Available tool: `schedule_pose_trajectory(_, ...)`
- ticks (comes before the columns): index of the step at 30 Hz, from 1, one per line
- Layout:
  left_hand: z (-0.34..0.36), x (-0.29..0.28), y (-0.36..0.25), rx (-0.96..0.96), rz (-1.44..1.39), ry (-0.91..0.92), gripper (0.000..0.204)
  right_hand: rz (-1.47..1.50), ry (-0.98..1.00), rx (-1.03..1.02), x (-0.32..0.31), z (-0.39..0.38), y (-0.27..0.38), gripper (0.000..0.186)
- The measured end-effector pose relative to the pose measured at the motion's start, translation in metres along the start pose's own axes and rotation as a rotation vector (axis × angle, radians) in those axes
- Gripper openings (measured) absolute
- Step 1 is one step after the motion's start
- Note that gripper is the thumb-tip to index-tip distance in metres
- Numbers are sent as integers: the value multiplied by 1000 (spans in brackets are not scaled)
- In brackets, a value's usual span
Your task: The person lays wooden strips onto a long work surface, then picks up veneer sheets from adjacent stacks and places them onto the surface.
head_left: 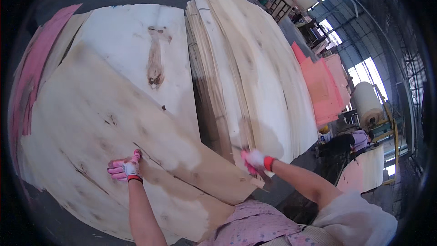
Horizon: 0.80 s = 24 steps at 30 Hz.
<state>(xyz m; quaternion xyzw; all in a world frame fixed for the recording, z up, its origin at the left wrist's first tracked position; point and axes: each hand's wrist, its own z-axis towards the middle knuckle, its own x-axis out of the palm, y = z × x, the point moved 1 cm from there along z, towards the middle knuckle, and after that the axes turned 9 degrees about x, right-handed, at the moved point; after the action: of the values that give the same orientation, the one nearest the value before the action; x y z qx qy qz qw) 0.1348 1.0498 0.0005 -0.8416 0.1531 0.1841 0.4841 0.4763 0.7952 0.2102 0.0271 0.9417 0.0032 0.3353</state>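
My left hand (125, 166), in a pink and white glove, lies on a large tan wood veneer sheet (91, 109), its fingers spread. That sheet sits askew over a paler veneer sheet (132, 50) that has a long brown knot mark. A dark split runs through the tan sheet from beside my left hand toward my body. My right hand (257, 161), gloved alike, is closed near the sheet's right corner. A thin dark tool (238, 148) sticks out of it; blur hides its kind.
To the right stands a second veneer stack (259, 59), a dark gap between the two. Pink sheets (48, 59) edge the far left; more pink sheets (321, 86) lie beyond the right stack. A person (346, 143) and a large pale roll (368, 102) are farther right.
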Motion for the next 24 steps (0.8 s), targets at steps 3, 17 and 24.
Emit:
schedule_pose_trajectory(3, 11, 14, 18, 8, 190, -54, 81, 20, 147, 31, -5, -27, -43, 50)
schedule_pose_trajectory(17, 42, 27, 61, 55, 504, -70, 50, 45, 79, -82, -17, -28, -14, 46)
schedule_pose_trajectory(24, 81, 46, 110, 103, 184, -38, 89, -72, 166, 38, -42, -58, -34, 46)
